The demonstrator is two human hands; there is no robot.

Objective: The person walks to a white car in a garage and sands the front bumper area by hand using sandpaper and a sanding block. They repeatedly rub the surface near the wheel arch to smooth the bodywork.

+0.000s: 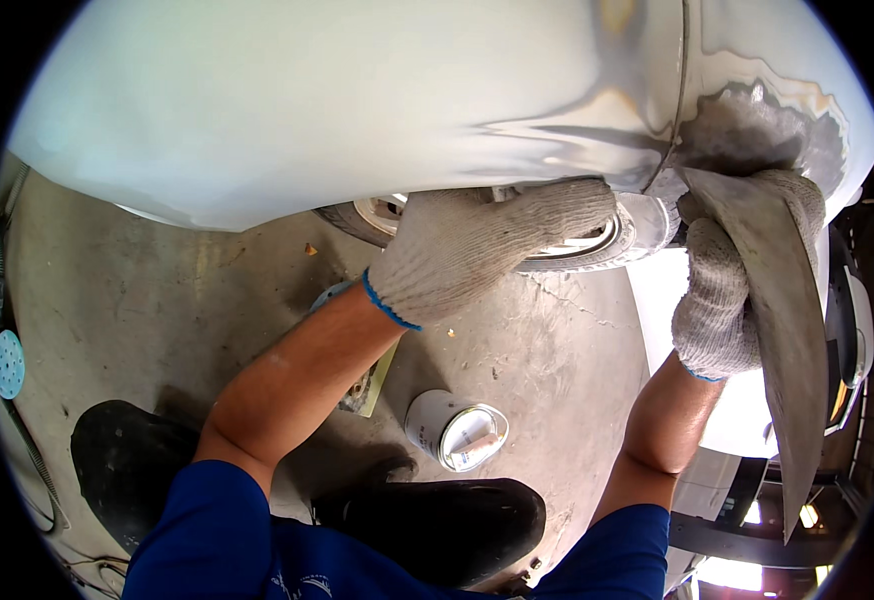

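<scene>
My left hand (487, 235), in a grey knit glove with a blue cuff, lies along the lower edge of a car's pale body panel (317, 100), in front of a wheel (597, 250). What shows of its fingers is stretched out to the right; some are hidden at the panel edge. A grey, curved sheet (782, 290), tapering to a point, hangs from my gloved right hand (722, 285). That hand's fingers are bent round the sheet, close below a sanded grey patch (742, 130) right of the panel seam. I cannot tell what the sheet is made of.
On the concrete floor stands a white can (457, 430) with something lying on its lid. A light blue perforated disc (7, 364) and hoses (32, 450) are at the far left. A flat yellowish piece (382, 380) lies below my left forearm. Another vehicle (852, 330) is at the right.
</scene>
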